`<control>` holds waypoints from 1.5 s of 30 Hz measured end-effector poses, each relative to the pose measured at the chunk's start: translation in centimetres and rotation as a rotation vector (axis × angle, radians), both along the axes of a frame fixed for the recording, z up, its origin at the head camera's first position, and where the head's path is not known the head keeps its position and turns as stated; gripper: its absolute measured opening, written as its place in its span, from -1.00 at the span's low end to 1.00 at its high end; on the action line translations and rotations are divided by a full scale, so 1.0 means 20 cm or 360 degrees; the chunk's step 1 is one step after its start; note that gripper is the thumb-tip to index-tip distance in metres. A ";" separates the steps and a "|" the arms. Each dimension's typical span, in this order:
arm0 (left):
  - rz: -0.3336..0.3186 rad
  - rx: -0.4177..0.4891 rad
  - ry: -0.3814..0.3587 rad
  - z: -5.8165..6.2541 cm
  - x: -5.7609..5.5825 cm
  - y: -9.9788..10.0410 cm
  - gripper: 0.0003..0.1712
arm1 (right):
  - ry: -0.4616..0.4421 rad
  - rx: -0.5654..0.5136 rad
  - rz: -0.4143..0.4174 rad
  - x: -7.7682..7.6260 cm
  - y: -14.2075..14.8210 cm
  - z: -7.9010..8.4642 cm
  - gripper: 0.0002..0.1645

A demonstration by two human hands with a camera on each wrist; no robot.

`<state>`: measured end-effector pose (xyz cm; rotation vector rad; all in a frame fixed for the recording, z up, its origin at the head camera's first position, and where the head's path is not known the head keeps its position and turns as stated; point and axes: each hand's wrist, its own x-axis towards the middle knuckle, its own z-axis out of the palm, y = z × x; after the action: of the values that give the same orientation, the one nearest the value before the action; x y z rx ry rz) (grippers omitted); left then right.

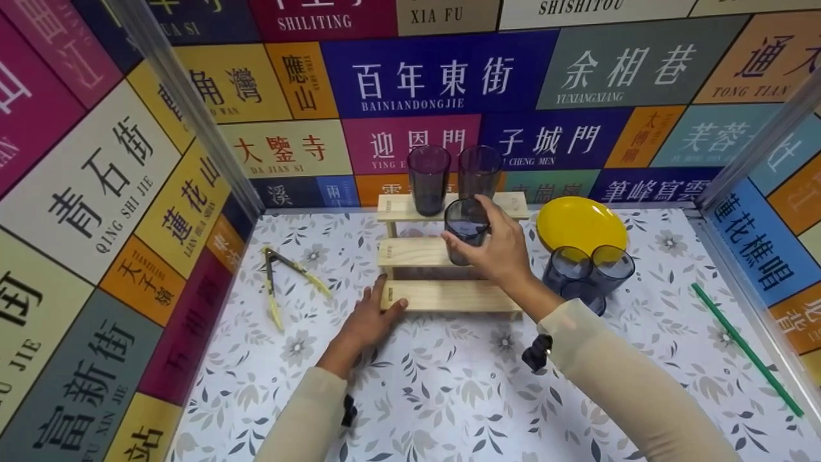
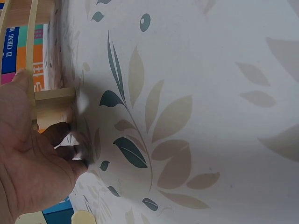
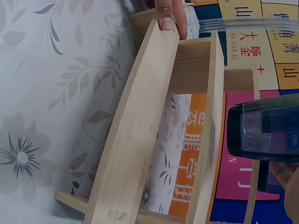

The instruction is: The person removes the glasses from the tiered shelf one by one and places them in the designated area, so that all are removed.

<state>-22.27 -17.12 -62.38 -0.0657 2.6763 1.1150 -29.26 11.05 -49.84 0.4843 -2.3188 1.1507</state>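
My right hand holds a dark tinted drinking glass between thumb and fingers, upright over the middle step of a three-step wooden rack. The right wrist view shows the glass by its base end, close to the rack's middle board. At the rack's left end, my left hand grips the lowest step, its thumb on the board and its other fingers down the side. On the top step stand two more tinted glasses, one at the left and another beside it.
Right of the rack, three dark glasses stand clustered before a yellow plate. A green stick lies farther right. Spread tongs with yellow tips lie at left. Printed panels wall the table's back and sides.
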 end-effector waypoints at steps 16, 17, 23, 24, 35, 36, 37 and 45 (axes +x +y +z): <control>-0.0014 0.0008 0.0009 -0.01 0.00 0.00 0.05 | 0.0022 0.0055 -0.0037 0.04 0.18 0.02 0.09; -0.0013 0.0011 0.0009 -0.01 0.00 0.00 0.05 | 0.0021 0.0060 -0.0042 0.04 0.19 0.02 0.09; -0.0011 -0.0010 -0.0021 -0.01 -0.01 0.00 0.05 | -0.0011 0.0073 -0.0096 0.05 0.26 0.03 0.14; -0.0011 -0.0014 -0.0025 -0.01 -0.01 0.00 0.05 | -0.0012 0.0072 -0.0100 0.05 0.27 0.03 0.14; -0.0023 0.0012 -0.0033 0.02 0.00 -0.01 0.12 | 0.0020 0.0088 -0.0136 0.07 0.39 0.03 0.09; -0.0026 0.0011 -0.0026 0.02 0.00 -0.01 0.11 | 0.0019 0.0093 -0.0138 0.08 0.41 0.03 0.09; -0.0032 0.0001 -0.0019 0.02 0.00 -0.01 0.10 | 0.0020 0.0100 -0.0142 0.09 0.42 0.03 0.10; -0.0038 -0.0029 0.0007 0.00 0.00 0.00 0.05 | -0.0006 0.0083 -0.0185 0.13 0.53 0.02 0.12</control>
<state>-22.27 -17.08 -62.38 -0.0342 2.6840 1.0850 -26.60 21.62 -49.39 0.3609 -2.3519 1.0393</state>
